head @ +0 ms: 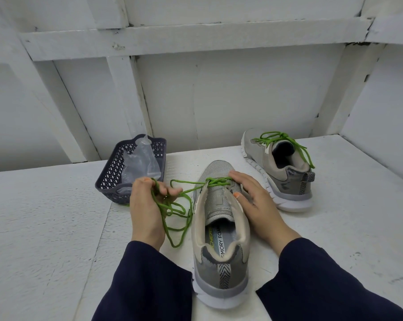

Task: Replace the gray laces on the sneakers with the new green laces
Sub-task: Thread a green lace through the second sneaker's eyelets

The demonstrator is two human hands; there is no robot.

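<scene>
A person re-laces the near sneaker (219, 205) on a white tabletop (45, 216), with only the lowest eyelets threaded so far. The likeliest trouble lies in the slack. The left hand (149, 202) has its fingers curled round several loops of the green lace (215, 181), and those loops cross one another on their way down to the tabletop, so a hard pull could knot them or drag one end back out of its eyelet. Uneven ends would also leave too little length for the bow. The right hand (253, 198) lies flat and holds nothing, fingertips pressing the first crossings near the toe and thumb by the tongue; if it lifts, the shoe may skid toward the left hand. The sneaker stands between the 2 hands, heel toward the person. The second sneaker (281, 167), already laced in green, sits well apart at the back right. A dark basket (112, 172) stands just beyond the left hand.
</scene>
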